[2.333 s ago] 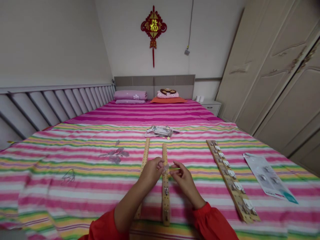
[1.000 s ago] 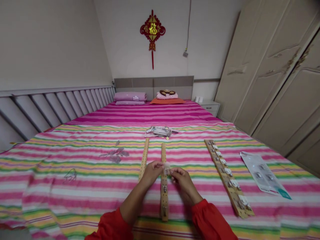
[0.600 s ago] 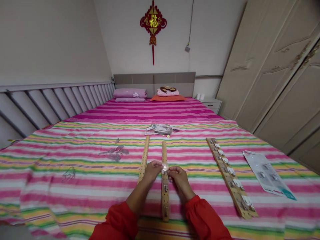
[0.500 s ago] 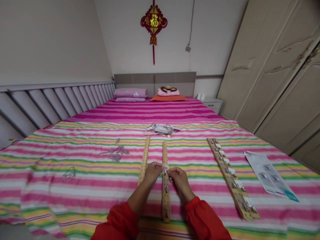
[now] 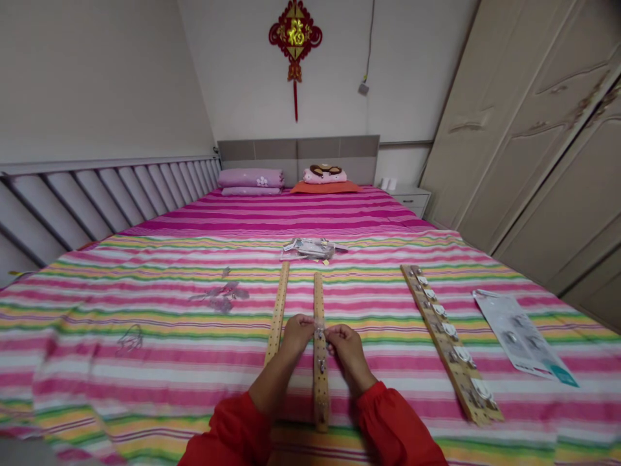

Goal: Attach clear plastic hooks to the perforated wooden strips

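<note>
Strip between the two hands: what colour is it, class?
Yellowish tan, with small dark holes along the strip; the head view shows it.

Left sleeve [image 5: 233, 427]: solid bright red cloth, loose and softly creased, its edge sitting partway along the forearm [image 5: 272, 383].
Right sleeve [image 5: 395, 424]: the same bright red, full and slightly puffed, with a gathered cuff [image 5: 371, 393] close to the wrist.
Left hand [image 5: 298, 333]: bare, with a stretch of uncovered forearm below it.
Right hand [image 5: 344, 346]: bare, the wrist showing just beyond the cuff.
</note>
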{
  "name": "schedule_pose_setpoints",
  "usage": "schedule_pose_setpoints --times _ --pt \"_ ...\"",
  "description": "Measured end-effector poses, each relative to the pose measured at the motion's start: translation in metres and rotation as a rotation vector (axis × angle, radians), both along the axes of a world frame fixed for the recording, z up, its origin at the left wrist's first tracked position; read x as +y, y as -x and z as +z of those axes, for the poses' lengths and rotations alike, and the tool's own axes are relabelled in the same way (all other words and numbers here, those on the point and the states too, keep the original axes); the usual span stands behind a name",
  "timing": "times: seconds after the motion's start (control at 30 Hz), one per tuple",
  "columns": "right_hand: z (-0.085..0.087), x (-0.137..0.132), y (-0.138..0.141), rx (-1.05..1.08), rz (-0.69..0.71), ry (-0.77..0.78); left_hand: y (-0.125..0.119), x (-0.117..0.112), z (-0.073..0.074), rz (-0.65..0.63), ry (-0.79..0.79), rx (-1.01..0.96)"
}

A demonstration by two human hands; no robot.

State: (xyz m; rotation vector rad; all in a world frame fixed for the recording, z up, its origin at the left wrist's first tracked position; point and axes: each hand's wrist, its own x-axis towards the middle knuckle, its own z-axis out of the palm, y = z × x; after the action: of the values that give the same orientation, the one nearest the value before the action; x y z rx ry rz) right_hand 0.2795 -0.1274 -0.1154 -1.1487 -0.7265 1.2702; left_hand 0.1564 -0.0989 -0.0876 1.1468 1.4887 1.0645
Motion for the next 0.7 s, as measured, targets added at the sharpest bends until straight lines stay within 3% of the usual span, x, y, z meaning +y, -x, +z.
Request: schedule_pose_setpoints --times 0.47,0.7 --pt "-0.006 0.003 0.000 -0.073 -0.015 0.003 -0.001 0.007 -0.017 0.094 0.003 0.076" --pt "-0.002 -0.003 -0.003 -0.075 0.022 -0.033 -0.004 0.000 -0.010 0.047 -0.015 0.047"
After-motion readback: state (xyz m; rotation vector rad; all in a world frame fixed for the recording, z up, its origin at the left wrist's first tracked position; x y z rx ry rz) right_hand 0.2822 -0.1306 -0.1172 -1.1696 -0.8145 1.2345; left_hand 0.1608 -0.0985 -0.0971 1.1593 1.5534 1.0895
